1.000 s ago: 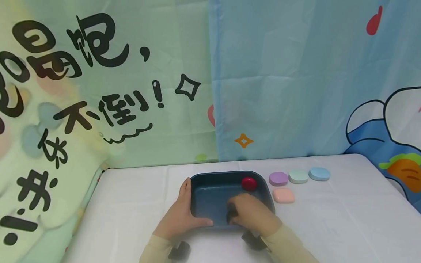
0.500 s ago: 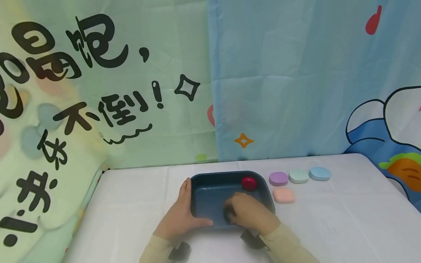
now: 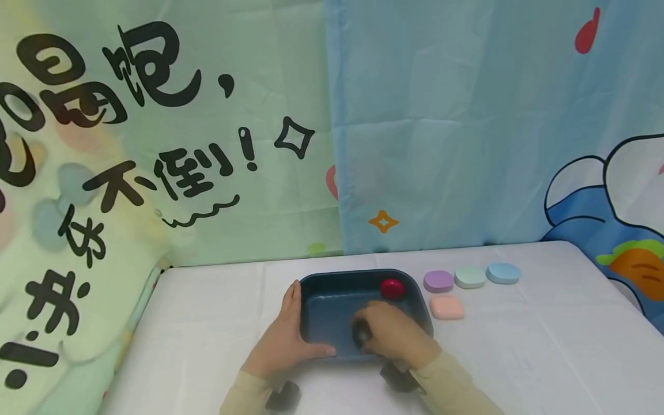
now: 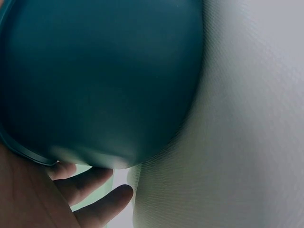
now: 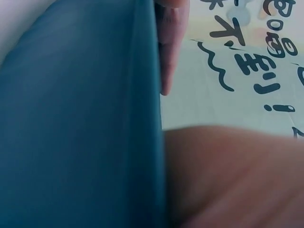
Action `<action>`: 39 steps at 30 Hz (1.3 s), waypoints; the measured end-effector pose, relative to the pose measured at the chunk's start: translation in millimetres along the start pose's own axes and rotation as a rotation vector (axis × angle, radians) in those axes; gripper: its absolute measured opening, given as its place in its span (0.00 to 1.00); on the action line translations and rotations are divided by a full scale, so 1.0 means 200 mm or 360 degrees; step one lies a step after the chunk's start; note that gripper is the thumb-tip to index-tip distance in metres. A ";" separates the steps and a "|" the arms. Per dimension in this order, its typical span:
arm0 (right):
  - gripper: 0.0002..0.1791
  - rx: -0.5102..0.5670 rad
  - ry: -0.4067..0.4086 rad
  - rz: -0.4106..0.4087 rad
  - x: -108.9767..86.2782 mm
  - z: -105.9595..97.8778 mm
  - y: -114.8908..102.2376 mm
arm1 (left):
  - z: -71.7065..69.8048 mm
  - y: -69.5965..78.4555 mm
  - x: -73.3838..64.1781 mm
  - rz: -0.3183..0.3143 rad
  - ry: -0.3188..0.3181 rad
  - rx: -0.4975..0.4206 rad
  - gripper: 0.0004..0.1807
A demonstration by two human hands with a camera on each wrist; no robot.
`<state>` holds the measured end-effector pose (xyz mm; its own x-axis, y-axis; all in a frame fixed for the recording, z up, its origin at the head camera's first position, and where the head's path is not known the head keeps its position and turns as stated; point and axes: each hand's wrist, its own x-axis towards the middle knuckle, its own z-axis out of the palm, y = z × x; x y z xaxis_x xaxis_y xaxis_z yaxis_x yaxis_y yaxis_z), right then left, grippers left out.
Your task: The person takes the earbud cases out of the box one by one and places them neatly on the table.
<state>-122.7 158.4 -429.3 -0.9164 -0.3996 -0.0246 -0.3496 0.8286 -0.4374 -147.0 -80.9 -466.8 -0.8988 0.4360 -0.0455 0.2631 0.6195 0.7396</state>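
A dark blue rectangular tray [image 3: 332, 316] sits on the white-covered table. My left hand [image 3: 284, 340] holds its left end, the fingers along the outer wall and the thumb at the near rim. In the left wrist view, the fingers [image 4: 95, 185] lie against the wall of the tray. Inside the tray my right hand [image 3: 396, 335] holds a small dark round thing [image 3: 361, 333] low over the bottom. Its kind is not clear, as the fingers cover part of it. A shiny red round piece [image 3: 392, 289] lies in the tray's far right corner.
To the right of the tray lie a purple oval piece [image 3: 438, 280], a pale green one [image 3: 470, 278], a light blue one [image 3: 503, 273] and a pink rounded block [image 3: 447, 308]. Printed cloth [image 3: 249, 75] hangs behind the table.
With the dark round thing in it, my right hand has shifted slightly left and away from me within the tray. The left hand and the tray stay in place.
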 end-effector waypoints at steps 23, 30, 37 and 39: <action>0.24 -0.0048 0.0334 0.0033 -0.05 -0.02 0.06 | 0.00 0.01 0.01 -0.0040 0.0015 0.0025 0.81; 0.25 -0.0054 0.0388 0.0010 -0.07 -0.04 0.08 | 0.00 0.00 0.01 -0.0024 0.0035 -0.0003 0.81; 0.25 -0.0114 0.0554 -0.0059 -0.12 -0.08 0.10 | 0.00 0.01 0.01 -0.0023 0.0024 -0.0036 0.80; 0.25 -0.0108 0.0579 -0.0054 -0.13 -0.09 0.10 | 0.00 0.01 0.00 -0.0023 0.0027 -0.0028 0.80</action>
<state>-110.1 192.2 -421.2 -0.9092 -0.2720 0.3151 -0.3819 0.8462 -0.3717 -146.9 -79.3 -465.4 -0.9083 0.4159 -0.0449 0.2439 0.6139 0.7507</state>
